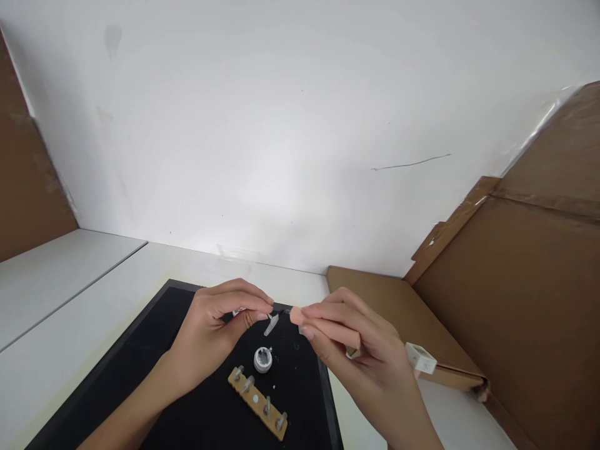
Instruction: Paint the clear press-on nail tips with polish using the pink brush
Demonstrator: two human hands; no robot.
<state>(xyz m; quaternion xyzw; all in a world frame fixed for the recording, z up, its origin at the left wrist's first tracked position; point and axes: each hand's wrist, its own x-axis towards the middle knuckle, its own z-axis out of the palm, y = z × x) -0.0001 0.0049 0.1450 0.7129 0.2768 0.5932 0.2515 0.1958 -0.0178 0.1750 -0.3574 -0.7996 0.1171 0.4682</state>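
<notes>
My right hand point(359, 340) grips a smooth peach-coloured tool point(335, 331), thick and rod-like, between thumb and fingers. A thin dark tip point(284, 311) sticks out of the tool's left end, towards my other hand. My left hand point(227, 322) is closed in a pinch, thumb against fingertips; what it holds is too small to make out. Just past those fingertips shows a small whitish sliver point(270, 325); I cannot tell whether it is held or lies on the mat. Below both hands stands a small round white jar point(263, 360) with greyish contents.
A tan strip point(257, 403) with several short upright grey pegs lies on the black mat point(197, 400). A small white box point(420, 358) sits at the edge of a flat cardboard box point(398, 312) on the right. Cardboard panels point(539, 281) and a white wall point(281, 125) enclose the table.
</notes>
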